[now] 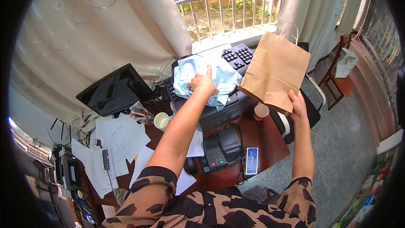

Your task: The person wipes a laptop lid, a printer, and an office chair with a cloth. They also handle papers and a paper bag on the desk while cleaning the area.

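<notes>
My right hand grips the lower right edge of a brown kraft paper bag. The bag is tilted, with its twisted paper handles at the far end. My left hand lies on a crumpled pile of light blue cloth, fingers spread and one pointing away from me. Under the cloth is a dark printer, largely covered. Whether the left fingertips pinch any fabric is hidden, but no fold shows caught between them.
A keyboard lies beyond the printer. Nearer are a lidded cup, a card terminal, a blue-and-white box and a mouse. A mug, papers and a monitor stand left. A black chair adjoins the desk.
</notes>
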A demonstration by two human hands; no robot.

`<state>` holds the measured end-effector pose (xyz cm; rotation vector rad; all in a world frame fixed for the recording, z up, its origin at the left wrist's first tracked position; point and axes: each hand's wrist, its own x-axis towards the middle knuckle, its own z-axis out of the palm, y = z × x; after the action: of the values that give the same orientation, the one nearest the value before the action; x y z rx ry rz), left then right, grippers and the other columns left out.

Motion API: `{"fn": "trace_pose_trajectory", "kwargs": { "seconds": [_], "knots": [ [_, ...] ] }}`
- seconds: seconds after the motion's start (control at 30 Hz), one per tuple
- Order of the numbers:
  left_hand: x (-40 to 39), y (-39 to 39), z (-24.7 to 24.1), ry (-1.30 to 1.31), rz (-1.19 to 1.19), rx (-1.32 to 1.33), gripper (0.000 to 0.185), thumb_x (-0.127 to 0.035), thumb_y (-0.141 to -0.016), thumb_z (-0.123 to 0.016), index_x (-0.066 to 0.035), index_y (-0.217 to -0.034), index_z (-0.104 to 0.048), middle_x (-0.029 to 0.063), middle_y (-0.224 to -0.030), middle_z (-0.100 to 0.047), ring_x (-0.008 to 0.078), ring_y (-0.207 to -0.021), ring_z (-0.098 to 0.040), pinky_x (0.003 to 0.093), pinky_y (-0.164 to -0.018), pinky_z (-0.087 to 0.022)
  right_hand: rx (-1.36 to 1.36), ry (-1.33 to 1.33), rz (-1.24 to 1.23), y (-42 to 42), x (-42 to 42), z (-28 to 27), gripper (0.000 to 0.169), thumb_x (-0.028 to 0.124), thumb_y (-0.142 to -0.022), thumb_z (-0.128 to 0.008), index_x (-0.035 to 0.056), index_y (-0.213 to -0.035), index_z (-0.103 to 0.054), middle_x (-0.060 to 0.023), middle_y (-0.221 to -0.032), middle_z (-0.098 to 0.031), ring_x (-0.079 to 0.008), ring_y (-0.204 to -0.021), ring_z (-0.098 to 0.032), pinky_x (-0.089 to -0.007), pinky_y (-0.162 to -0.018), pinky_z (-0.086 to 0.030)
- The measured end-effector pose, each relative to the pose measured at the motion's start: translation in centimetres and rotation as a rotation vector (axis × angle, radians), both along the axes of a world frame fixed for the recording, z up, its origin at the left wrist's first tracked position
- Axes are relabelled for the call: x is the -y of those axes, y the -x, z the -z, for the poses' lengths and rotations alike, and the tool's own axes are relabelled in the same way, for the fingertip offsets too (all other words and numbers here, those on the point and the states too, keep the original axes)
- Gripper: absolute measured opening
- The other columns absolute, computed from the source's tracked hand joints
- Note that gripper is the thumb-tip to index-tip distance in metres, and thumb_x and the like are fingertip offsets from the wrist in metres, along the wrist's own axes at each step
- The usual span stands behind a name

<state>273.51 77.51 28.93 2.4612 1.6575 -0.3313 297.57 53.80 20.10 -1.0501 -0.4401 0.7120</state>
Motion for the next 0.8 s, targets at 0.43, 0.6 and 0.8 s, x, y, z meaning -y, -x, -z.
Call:
{"fn": "trace_pose_trajectory", "kwargs": {
  "seconds": [0.43, 0.6, 0.8],
  "knots": [
    [-6.4, 5.6, -1.3, -0.018, 0.06, 0.683, 0.103, -0.023, -0.057, -0.071, -0.003, -0.144, -0.02, 0.0267, -0.115, -0.057, 0.0357, -0.106, -0.058, 0.0362, -0.092, -0.046, 0.033, 0.093, -0.129, -1.8, -3.7, -1.1, 0.036, 0.011, -0.094, -0.049, -0.0012, -0.127, -0.043, -0.0144, -0.118, -0.058, -0.0234, -0.103, -0.061, -0.0365, -0.089, -0.05],
    [-5.5, 7.0, -8.8, 0.278, 0.149, 1.334, 0.066, -0.005, -0.057, -0.065, 0.005, -0.119, -0.046, 0.0107, -0.096, -0.059, 0.0182, -0.086, -0.06, 0.0299, -0.077, -0.051, 0.095, 0.127, -0.254, -0.8, -9.3, -1.2, 0.035, 0.012, -0.093, -0.052, -0.0041, -0.123, -0.045, -0.0156, -0.113, -0.06, -0.0217, -0.095, -0.064, -0.0342, -0.082, -0.054],
    [-5.7, 6.2, -13.3, 0.366, 0.2, 1.389, 0.057, -0.004, -0.062, -0.058, 0.006, -0.116, -0.046, 0.0105, -0.095, -0.056, 0.0177, -0.081, -0.059, 0.0286, -0.071, -0.051, 0.141, 0.179, -0.421, 4.1, -17.2, -1.8, 0.026, 0.007, -0.089, -0.057, -0.0029, -0.113, -0.057, -0.0115, -0.1, -0.065, -0.0174, -0.085, -0.064, -0.0313, -0.075, -0.054]
  ]
}}
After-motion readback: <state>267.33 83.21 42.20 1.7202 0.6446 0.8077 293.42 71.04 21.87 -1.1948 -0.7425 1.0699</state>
